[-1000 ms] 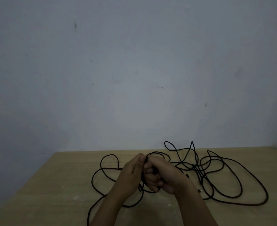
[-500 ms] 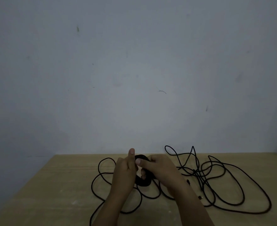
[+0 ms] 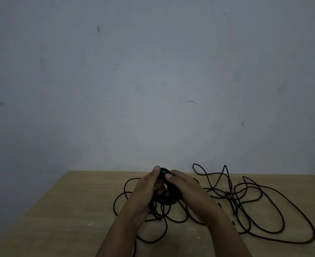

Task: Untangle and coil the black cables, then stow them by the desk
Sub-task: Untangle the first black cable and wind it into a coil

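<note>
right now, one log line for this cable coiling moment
phase: coiling | left hand: grips coil | right hand: pinches coil top | loose cable: tangled on desk | stowed: no

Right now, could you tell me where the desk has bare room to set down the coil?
The desk is bare on its left, between the left edge and the cable loops. The centre and right are crowded with loops. Both hands hold the coil.
</note>
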